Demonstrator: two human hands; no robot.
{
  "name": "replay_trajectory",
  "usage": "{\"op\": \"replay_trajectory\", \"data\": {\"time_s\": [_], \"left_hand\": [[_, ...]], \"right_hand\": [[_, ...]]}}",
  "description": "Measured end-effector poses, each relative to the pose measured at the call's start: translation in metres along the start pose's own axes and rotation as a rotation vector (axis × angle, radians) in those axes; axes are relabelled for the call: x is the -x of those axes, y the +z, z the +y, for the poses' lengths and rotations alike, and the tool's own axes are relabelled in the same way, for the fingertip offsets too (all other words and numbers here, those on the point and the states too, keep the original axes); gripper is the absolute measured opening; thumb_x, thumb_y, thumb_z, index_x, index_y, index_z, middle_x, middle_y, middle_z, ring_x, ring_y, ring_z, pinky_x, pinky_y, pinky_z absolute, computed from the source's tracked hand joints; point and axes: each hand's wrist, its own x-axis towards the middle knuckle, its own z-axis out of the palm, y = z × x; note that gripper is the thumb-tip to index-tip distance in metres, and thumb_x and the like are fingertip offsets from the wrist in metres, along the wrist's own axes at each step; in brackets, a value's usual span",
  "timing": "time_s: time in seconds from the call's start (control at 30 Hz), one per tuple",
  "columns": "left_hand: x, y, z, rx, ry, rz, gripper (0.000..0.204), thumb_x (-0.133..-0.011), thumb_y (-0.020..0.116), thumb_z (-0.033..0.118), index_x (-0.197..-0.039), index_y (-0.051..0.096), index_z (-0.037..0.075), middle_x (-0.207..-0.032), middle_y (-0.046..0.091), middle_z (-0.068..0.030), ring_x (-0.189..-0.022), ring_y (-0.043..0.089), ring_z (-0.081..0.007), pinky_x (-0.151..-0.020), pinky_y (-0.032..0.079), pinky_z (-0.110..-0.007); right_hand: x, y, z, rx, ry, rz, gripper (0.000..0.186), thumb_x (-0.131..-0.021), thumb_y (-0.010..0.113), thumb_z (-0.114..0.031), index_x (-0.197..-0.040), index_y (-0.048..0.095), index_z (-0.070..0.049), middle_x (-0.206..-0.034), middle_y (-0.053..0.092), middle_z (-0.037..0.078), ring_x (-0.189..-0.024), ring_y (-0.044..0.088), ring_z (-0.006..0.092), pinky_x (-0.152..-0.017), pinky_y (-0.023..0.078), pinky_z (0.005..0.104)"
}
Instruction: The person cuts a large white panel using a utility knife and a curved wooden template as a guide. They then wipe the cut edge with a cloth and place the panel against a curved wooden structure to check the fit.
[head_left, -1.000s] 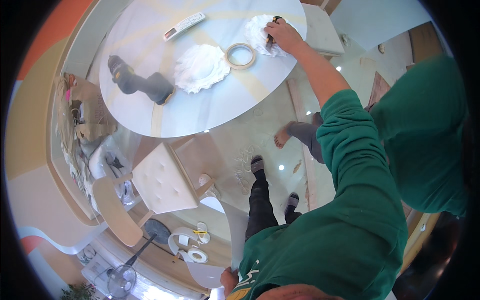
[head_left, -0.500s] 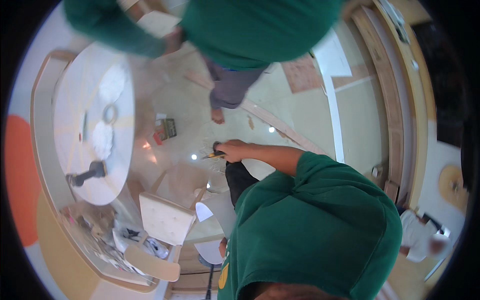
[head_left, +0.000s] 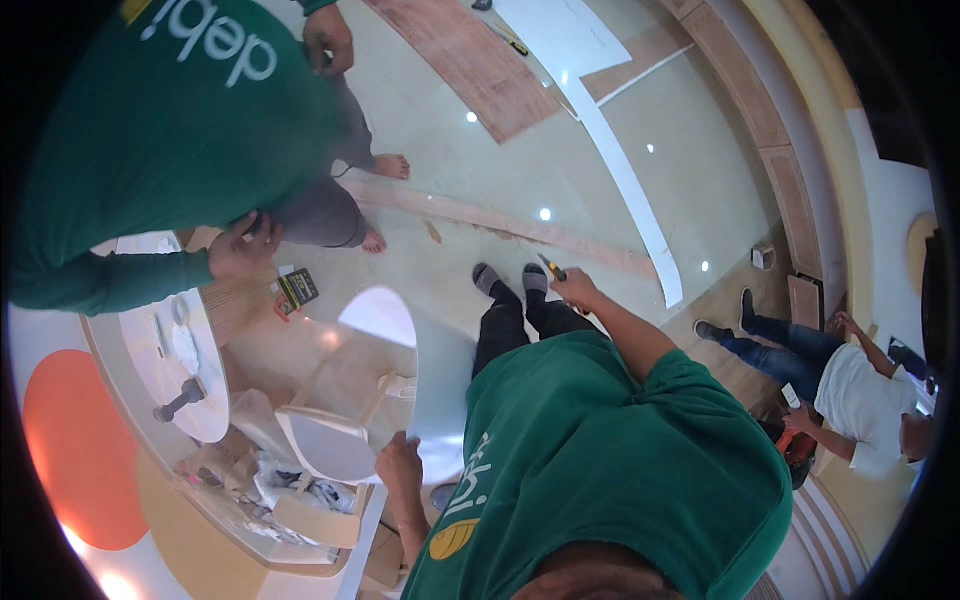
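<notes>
Shifted since half a second ago: the view has swung round, so the co-worker in green (head_left: 190, 180) stands at upper left instead of top centre; the right hand (head_left: 576, 288) has come beside the sandals (head_left: 535, 279), and the left hand (head_left: 400, 464) shows more fully.
Right hand: closed round the handle of a yellow-and-black cutter (head_left: 554, 268), the slim end pointing up and left, away from the person.
Cutter: above the floor, just right of the sandals in the picture.
Left hand: low at the person's left side, fingers drawn in on the edge of a white sheet (head_left: 442, 375).
White sheet: bent into a curve, standing up between the left hand and the person's legs, its far end curling over.
Chair (head_left: 315, 520): pale wood, left of the left hand, partly behind the sheet.
Oval table (head_left: 207, 426): farther left, white, with a dark power drill (head_left: 180, 400) lying on it.
Box (head_left: 298, 287): dark and yellow, on the floor near the co-worker.
Floor: a long narrow board (head_left: 480, 217), a reddish-brown panel (head_left: 450, 65) and a long white strip (head_left: 630, 190).
Far right: a person in a white shirt (head_left: 862, 400).
</notes>
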Motion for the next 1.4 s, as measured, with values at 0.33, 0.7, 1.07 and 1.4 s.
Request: {"op": "replay_trajectory", "data": {"time_s": [0.33, 0.7, 1.07, 1.4], "left_hand": [[-0.078, -0.009, 0.144, -0.019, 0.532, -0.008, 0.002, -0.08, 0.058, 0.008, -0.078, 0.059, 0.008, -0.071, 0.064, -0.0119, -0.066, 0.065, -0.0307, -0.057, 0.049, -0.044], [-0.073, -0.008, 0.287, -0.098, 1.003, 0.029, 0.003, -0.076, 0.059, 0.011, -0.078, 0.06, 0.009, -0.066, 0.063, -0.0059, -0.065, 0.065, -0.0223, -0.058, 0.048, -0.037], [-0.196, -0.127, 0.318, -0.088, 0.984, 0.165, 0.004, -0.08, 0.061, 0.012, -0.081, 0.059, 0.009, -0.073, 0.066, -0.0109, -0.069, 0.065, -0.0288, -0.059, 0.046, -0.043], [-0.478, -0.177, 0.327, 0.05, 0.808, 0.129, 0.02, -0.083, 0.068, 0.02, -0.077, 0.055, 0.005, -0.07, 0.062, -0.0159, -0.069, 0.063, -0.0362, -0.059, 0.047, -0.046]], "right_hand": [[-0.065, -0.031, -0.111, -0.218, -0.105, 0.011, 0.064, -0.075, 0.069, -0.063, -0.082, 0.06, -0.001, -0.068, 0.059, 0.011, -0.055, 0.058, 0.0177, -0.046, 0.044, 0.0336], [-0.073, -0.181, -0.067, 0.185, 0.08, 0.181, 0.027, -0.074, 0.062, -0.018, -0.084, 0.062, 0.007, -0.073, 0.062, 0.014, -0.057, 0.059, 0.0239, -0.047, 0.047, 0.0378], [-0.071, -0.35, -0.005, -0.613, 0.056, 0.653, 0.023, -0.072, 0.061, -0.009, -0.09, 0.056, 0.005, -0.073, 0.058, 0.012, -0.056, 0.057, 0.0205, -0.047, 0.051, 0.0359], [-0.243, -0.402, -0.178, -0.181, -0.066, 0.977, 0.044, -0.071, 0.062, -0.01, -0.115, 0.059, -0.004, -0.097, 0.068, 0.019, -0.086, 0.069, 0.0319, -0.071, 0.057, 0.0412]]}}
